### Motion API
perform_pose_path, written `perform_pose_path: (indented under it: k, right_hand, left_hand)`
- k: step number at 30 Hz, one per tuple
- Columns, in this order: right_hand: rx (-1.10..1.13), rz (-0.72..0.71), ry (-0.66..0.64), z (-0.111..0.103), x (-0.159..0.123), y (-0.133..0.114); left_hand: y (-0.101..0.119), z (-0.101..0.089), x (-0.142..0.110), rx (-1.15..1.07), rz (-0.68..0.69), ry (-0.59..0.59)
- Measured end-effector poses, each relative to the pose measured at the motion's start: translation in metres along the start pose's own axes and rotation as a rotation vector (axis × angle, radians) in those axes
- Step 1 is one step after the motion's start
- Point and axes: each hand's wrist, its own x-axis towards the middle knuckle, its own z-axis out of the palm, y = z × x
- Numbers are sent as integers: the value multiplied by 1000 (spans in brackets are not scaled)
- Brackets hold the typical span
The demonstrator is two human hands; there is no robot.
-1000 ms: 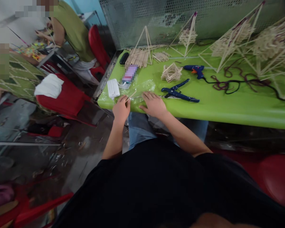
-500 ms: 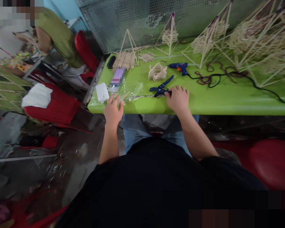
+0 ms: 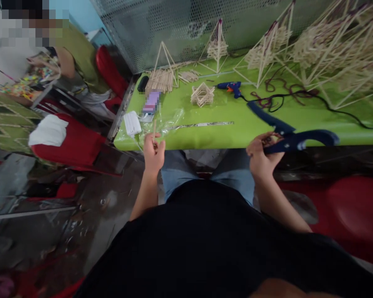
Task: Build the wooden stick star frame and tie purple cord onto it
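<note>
My left hand (image 3: 154, 155) is closed at the near edge of the table, with a short thin wooden stick (image 3: 154, 126) pointing up from its fingers. Over the front edge farther right, my right hand (image 3: 262, 159) grips a dark blue hand cutter (image 3: 294, 140). One of its arms points to the upper left, and a curved one reaches right. Between the hands, a narrow patterned strip (image 3: 205, 124) lies on the table beside crumpled clear plastic (image 3: 170, 122). Beyond it stands a small star-shaped stack of sticks (image 3: 202, 95).
On the green table (image 3: 214, 138) are a glue gun (image 3: 231, 87) with a black cord, a stick pile (image 3: 160, 80), a phone (image 3: 152, 101) and a white charger (image 3: 132, 124). Stick frames (image 3: 264, 49) crowd the back right. A person (image 3: 83, 62) sits at the far left.
My right hand has lifted the hand cutter off the table and moved right and nearer to me. My left hand has closed on a stick and drawn slightly back.
</note>
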Motion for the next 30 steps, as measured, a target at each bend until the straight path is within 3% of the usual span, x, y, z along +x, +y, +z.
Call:
perform_pose_path:
  k: [1, 3, 6, 11, 17, 20, 24, 27, 30]
  right_hand:
    - [168, 163, -80, -8, -13, -7]
    - [441, 518, -251, -23, -40, -16]
    - [515, 732, -354, -33, -79, -11]
    - [525, 746, -282, -26, -115, 14]
    - [533, 629, -455, -18, -107, 15]
    - [493, 533, -514, -16, -101, 6]
    - [476, 490, -594, -14, -98, -5]
    - [520, 488, -599, -6, -100, -7]
    - [524, 487, -520, 9, -102, 0]
  left_hand:
    - [5, 8, -13, -337, -141, -51]
    - [16, 25, -40, -542, -269, -191]
    - [29, 50, -76, -715, -448, -369]
    - [34, 72, -98, -865, -603, -432]
    - [32, 78, -95, -878, -563, -452]
    - [33, 83, -95, -834, -470, -391]
    - [26, 94, -103, -734, -213, -261]
    - [15, 101, -109, -575, -112, -286]
    - [4, 103, -113, -457, -131, -326]
